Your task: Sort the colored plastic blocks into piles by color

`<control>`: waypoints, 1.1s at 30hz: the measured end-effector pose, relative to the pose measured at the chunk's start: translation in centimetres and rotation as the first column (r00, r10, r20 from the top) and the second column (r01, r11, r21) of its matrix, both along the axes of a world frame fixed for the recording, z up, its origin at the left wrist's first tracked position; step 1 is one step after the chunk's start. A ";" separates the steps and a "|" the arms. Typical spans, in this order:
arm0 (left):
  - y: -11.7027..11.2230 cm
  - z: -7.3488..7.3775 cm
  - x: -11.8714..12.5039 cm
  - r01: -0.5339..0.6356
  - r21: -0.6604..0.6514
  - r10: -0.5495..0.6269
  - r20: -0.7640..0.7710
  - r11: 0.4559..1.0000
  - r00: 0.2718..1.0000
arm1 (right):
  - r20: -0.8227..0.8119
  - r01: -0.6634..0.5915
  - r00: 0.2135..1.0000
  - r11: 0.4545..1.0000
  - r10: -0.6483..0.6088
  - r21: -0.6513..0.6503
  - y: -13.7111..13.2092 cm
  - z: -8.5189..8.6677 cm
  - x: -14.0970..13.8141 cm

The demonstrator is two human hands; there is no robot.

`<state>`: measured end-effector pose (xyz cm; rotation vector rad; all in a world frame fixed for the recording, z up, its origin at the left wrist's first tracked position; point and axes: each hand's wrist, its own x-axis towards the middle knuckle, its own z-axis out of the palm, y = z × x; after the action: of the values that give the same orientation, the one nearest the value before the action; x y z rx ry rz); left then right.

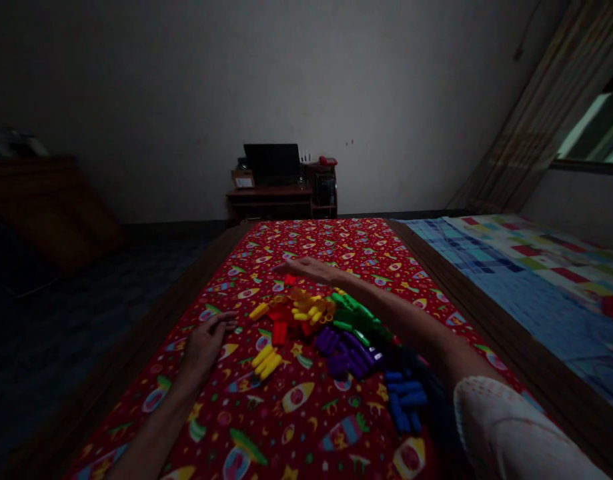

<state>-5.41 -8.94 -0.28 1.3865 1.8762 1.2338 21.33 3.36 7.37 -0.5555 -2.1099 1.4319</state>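
A heap of plastic toy blocks lies on a red patterned cloth (306, 427): yellow blocks (311, 308), red blocks (279, 331), green blocks (359, 315), purple blocks (346, 353) and blue blocks (403, 400). My right hand (309, 268) reaches across above the heap, fingers stretched out flat, nearest a small red block (289, 280) at the far side. My left hand (209, 340) rests flat on the cloth, fingers extended, left of a few yellow blocks (267, 363). Neither hand holds anything that I can see.
The cloth covers a low wooden-edged platform (491, 313). A blue and multicoloured bedspread (531, 280) lies to the right. A small desk with a dark monitor (273, 163) stands at the far wall. A curtain (541, 113) hangs at right. The room is dim.
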 end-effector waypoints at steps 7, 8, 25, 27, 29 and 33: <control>0.1 -0.3 0.9 0.091 0.125 -0.067 -0.184 0.988 0.981 | -0.011 0.694 0.713 0.703 -0.701 0.158 -10.1 -1.0 17.5; 0.0 -0.4 1.4 0.129 0.154 -0.091 -0.230 0.980 0.969 | 0.008 0.754 0.639 0.629 -0.769 0.188 -12.6 -2.5 19.5; -11.2 1.2 20.2 0.973 -0.003 -0.364 -0.927 0.231 0.084 | -0.067 0.870 0.467 0.444 -0.882 0.216 -14.2 -10.1 8.8; -10.2 0.5 19.6 0.949 0.044 -0.291 -0.946 0.312 0.140 | -0.086 0.855 0.511 0.495 -0.855 0.155 -12.7 -9.1 6.0; -8.7 0.1 18.3 0.917 0.100 -0.202 -0.961 0.387 0.190 | -0.106 0.809 0.587 0.580 -0.803 0.095 -12.0 -8.1 3.7; -5.8 1.1 14.4 0.878 0.127 -0.083 -0.979 0.462 0.185 | -0.158 0.703 0.706 0.709 -0.690 0.043 -10.5 -6.1 2.1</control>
<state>8.97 -14.70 0.84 3.4027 0.8949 0.7567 23.47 -7.15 1.30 -1.0539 -1.5719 0.8775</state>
